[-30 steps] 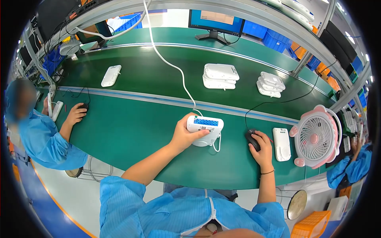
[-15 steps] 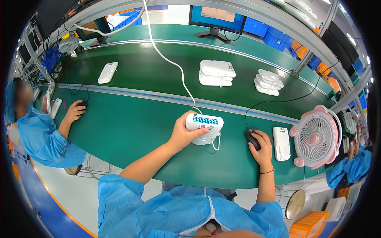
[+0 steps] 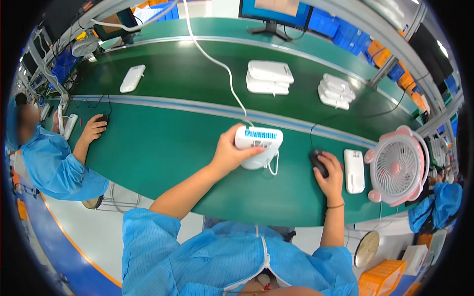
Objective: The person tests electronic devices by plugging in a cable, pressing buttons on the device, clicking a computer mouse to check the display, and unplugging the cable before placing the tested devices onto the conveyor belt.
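My left hand (image 3: 231, 152) grips a white device (image 3: 259, 140) by its left side, the thumb across its front. The device has a blue-lit display along its top edge, blurred now, and a white cable loops at its lower right. My right hand (image 3: 329, 172) rests over a black mouse (image 3: 319, 163) on the green bench (image 3: 163, 153), its fingers curled on it. Just right of that hand lies another white device (image 3: 354, 171), flat on the bench.
A pink fan (image 3: 396, 167) stands at the right. Stacked white devices (image 3: 269, 78) and a second stack (image 3: 336, 92) sit behind the rail, a single one (image 3: 133, 79) farther left. Co-workers sit left (image 3: 54, 160) and right (image 3: 439, 207). A monitor (image 3: 274, 12) stands behind.
The view has tilted, so the bench and stacks appear higher up. My left hand still holds the device and my right hand stays on the mouse.
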A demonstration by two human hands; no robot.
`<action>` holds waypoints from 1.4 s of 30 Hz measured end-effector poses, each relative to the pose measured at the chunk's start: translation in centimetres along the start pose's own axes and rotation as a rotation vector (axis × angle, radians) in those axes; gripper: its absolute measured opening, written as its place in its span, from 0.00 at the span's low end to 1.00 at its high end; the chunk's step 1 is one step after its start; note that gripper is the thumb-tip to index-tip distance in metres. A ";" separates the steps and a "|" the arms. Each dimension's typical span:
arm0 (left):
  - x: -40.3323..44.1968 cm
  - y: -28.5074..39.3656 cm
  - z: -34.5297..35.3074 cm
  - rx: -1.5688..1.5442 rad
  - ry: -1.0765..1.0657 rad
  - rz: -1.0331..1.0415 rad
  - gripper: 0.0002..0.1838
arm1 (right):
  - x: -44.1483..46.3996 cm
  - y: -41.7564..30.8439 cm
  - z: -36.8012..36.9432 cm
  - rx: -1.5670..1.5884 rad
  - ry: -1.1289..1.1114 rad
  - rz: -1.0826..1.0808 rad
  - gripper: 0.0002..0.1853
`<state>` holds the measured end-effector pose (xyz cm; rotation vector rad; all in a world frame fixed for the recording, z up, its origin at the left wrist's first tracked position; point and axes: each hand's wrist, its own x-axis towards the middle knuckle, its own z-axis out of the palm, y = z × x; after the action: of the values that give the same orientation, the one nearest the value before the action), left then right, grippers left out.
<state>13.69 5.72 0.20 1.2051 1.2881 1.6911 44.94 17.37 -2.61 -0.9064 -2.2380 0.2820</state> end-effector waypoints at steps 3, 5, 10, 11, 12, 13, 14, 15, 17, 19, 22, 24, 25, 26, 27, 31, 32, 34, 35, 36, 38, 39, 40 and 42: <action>0.0 -0.3 0.2 -0.060 -0.003 -0.030 0.18 | 0.0 0.3 0.0 -0.009 -0.024 0.011 0.20; -0.1 0.2 0.7 -0.088 -0.026 -0.031 0.18 | -0.3 0.5 -0.3 0.004 -0.030 0.027 0.20; 0.0 -0.1 1.2 -0.095 -0.023 -0.024 0.19 | -0.2 0.8 -0.6 0.014 -0.037 0.040 0.20; -0.1 -0.4 1.4 -0.094 -0.006 -0.021 0.21 | 0.0 1.0 -0.6 0.020 -0.032 0.037 0.20; 0.1 -0.7 1.7 -0.100 -0.005 -0.073 0.21 | 0.0 1.3 -0.9 0.027 -0.034 0.041 0.20; 0.1 -1.1 1.8 -0.105 -0.001 -0.127 0.21 | -0.2 1.5 -0.9 0.035 -0.039 0.046 0.20; 0.2 -1.4 1.8 -0.110 0.002 -0.179 0.21 | -0.4 1.8 -1.0 0.032 -0.043 0.045 0.20; 0.4 -1.4 1.8 -0.163 -0.022 -0.193 0.21 | -0.3 2.0 -1.0 0.027 -0.044 0.040 0.20; 0.5 -1.6 2.1 -0.201 -0.045 -0.170 0.21 | -0.3 2.4 -1.3 0.029 -0.043 0.031 0.21; 0.5 -1.9 2.4 -0.144 -0.091 -0.077 0.21 | -0.3 2.8 -1.4 0.027 -0.044 0.038 0.21; 0.8 -2.0 2.7 0.066 -0.131 0.256 0.24 | -0.2 3.4 -1.5 0.026 -0.048 0.041 0.21; 1.0 -1.2 3.1 0.038 -0.121 0.299 0.25 | -0.3 3.5 -1.7 0.026 -0.051 0.046 0.21; 1.0 -1.3 2.9 -0.039 -0.100 0.181 0.24 | -0.4 3.6 -1.7 0.025 -0.053 0.050 0.21; 0.9 -1.4 2.7 -0.116 -0.076 0.063 0.24 | -0.4 3.7 -1.8 0.025 -0.057 0.053 0.21; 1.1 -1.6 2.4 -0.184 -0.070 0.027 0.24 | -0.3 3.9 -1.8 0.026 -0.057 0.052 0.21; 1.7 -3.3 1.6 -0.897 -0.005 -0.360 0.23 | -0.4 4.4 -2.0 0.022 -0.060 0.045 0.20; 2.0 -3.3 0.6 -1.197 -0.395 -0.384 0.27 | -0.5 4.6 -2.0 0.027 -0.059 0.045 0.20; 1.5 -2.5 2.1 -1.757 -0.297 -0.623 0.28 | -0.5 4.9 -2.0 0.032 -0.058 0.050 0.20; 1.4 -1.8 2.2 -1.738 -0.292 -0.621 0.30 | -0.5 5.0 -2.0 0.050 -0.054 0.054 0.20; 1.3 -1.4 2.5 -1.693 -0.348 -0.558 0.31 | -0.5 5.1 -2.0 0.044 -0.053 0.048 0.20; 1.6 -1.3 2.6 -1.782 -0.547 -0.633 0.32 | -0.5 5.3 -2.4 0.029 -0.056 0.042 0.20; 1.4 -1.2 2.7 -1.767 -0.528 -0.619 0.32 | -0.6 5.4 -2.4 0.028 -0.059 0.044 0.20; 1.3 -1.1 2.9 -1.751 -0.511 -0.605 0.31 | -0.7 5.5 -2.5 0.025 -0.060 0.046 0.20; 1.1 0.1 3.4 -1.688 -0.376 -0.624 0.29 | -0.7 5.7 -2.6 0.034 -0.059 0.047 0.20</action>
<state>16.49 7.82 0.83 0.0070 -0.2249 1.2614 50.06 20.96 -3.57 -0.9447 -2.2611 0.3714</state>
